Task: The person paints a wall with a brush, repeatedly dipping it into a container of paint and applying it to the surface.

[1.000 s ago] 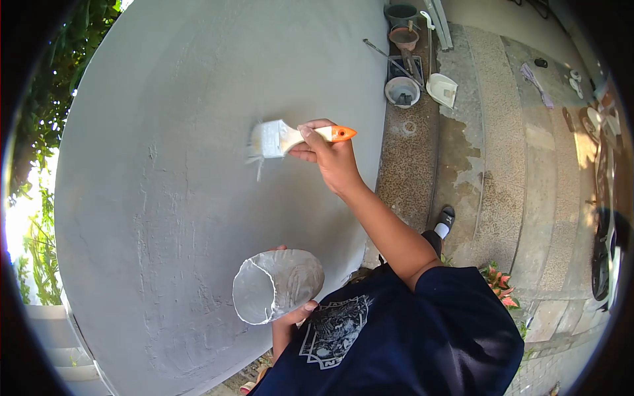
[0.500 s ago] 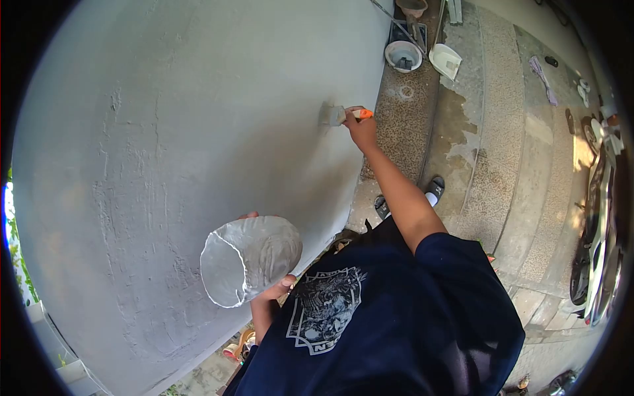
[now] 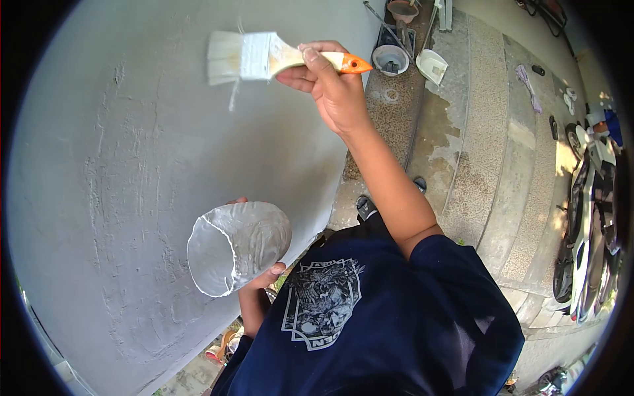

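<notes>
My right hand [image 3: 333, 82] is closed around the handle of a wide paintbrush [image 3: 287, 58]. Its pale bristles point left, against or close to the grey wall [image 3: 152, 119]; contact cannot be told. The handle ends in an orange tip, and white paint coats the ferrule. Lower down, my left hand [image 3: 265, 277] grips a paint-smeared round tub [image 3: 261, 232] from beneath and behind, with most fingers hidden. The tub is tilted, its opening facing left, and grey-white residue lines its rim.
Rough ridged patches run down the wall. Along its base stand a white basin [image 3: 391, 61] and a white dustpan [image 3: 432, 66]. A motorcycle [image 3: 588, 231] is parked at the right, with sandals and a cloth [image 3: 528, 88] on the paved floor.
My right hand has drawn the brush leftward and up, nearer the camera, from low on the wall's right side. The tub has shifted slightly left and up in view.
</notes>
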Demonstrator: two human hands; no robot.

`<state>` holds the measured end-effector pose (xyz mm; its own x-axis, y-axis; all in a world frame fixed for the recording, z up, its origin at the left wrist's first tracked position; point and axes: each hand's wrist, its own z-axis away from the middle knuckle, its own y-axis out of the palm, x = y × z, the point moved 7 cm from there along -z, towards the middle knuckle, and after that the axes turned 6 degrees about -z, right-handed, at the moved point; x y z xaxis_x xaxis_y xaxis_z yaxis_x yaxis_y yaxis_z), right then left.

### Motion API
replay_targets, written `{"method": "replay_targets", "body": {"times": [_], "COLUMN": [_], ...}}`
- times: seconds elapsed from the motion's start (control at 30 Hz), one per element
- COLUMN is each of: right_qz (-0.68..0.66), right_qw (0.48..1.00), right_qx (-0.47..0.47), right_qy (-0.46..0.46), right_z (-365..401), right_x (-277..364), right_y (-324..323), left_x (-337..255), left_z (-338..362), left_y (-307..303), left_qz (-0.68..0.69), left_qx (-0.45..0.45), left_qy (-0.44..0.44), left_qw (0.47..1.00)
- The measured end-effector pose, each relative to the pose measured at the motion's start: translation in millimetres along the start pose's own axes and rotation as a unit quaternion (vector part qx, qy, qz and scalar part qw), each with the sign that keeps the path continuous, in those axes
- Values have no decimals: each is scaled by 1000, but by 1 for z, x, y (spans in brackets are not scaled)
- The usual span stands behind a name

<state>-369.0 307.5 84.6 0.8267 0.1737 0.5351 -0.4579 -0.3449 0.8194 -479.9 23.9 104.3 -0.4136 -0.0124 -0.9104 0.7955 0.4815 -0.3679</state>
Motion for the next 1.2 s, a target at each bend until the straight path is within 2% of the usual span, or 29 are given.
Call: {"method": "replay_targets", "body": {"times": [0.03,0.07,0.17,0.23,0.3,0.4,0.47,0.5,0.57,0.63,0.7,0.77,0.8,0.87,0.9,0.97,1.0,1.03,1.07,1.13,1.2], "right_qz": [-77,-79,-12,29,61,90,340,338,501,374,405,271,273,73,73,-58,-60,-33,-5,13,75], "right_qw": [994,994,1000,997,986,974,909,910,831,907,904,956,955,996,996,998,997,998,998,992,985], "right_qx": [58,59,-16,-77,-148,-197,-219,-221,-242,-195,-136,-112,-111,-41,-40,-37,-38,-51,-62,-117,-145], "right_qy": [-47,-47,5,2,41,70,105,99,-1,-8,7,30,27,-22,-18,-10,-11,-1,10,51,46], "right_z": [-1,-5,-5,15,45,65,66,61,49,27,17,9,8,9,9,7,8,12,16,37,49], "right_x": [7,-1,-63,-81,-116,-162,-171,-165,-143,-143,-84,-60,-41,-14,-13,-16,-28,-53,-76,-107,-125], "right_y": [13,7,-51,-102,-159,-231,-267,-261,-240,-200,-96,-55,-36,1,2,4,-7,-31,-55,-101,-145], "left_x": [-2,-6,-14,-14,-15,-3,15,14,11,4,8,26,30,33,35,32,31,33,32,26,17], "left_z": [-3,-4,-1,2,10,24,34,33,28,31,29,38,39,38,41,40,39,37,35,31,30], "left_y": [1,3,1,1,1,-10,-13,-12,-7,-4,-4,-13,-14,-9,-8,-7,-7,-9,-9,-7,-5], "left_qz": [-15,-17,1,-6,-5,-3,-44,-45,-23,1,4,-31,-64,-50,-42,-37,-31,-75,-76,-65,-55], "left_qx": [13,12,5,-4,-12,-9,34,36,31,23,20,34,46,44,45,42,40,54,52,43,31], "left_qy": [-2,0,2,5,-8,-25,-132,-126,-86,-47,-27,-22,-14,-30,-50,-59,-66,-27,-26,-45,-65], "left_qw": [1000,1000,1000,1000,1000,1000,990,990,996,999,999,999,997,997,997,997,997,995,995,996,996]}}
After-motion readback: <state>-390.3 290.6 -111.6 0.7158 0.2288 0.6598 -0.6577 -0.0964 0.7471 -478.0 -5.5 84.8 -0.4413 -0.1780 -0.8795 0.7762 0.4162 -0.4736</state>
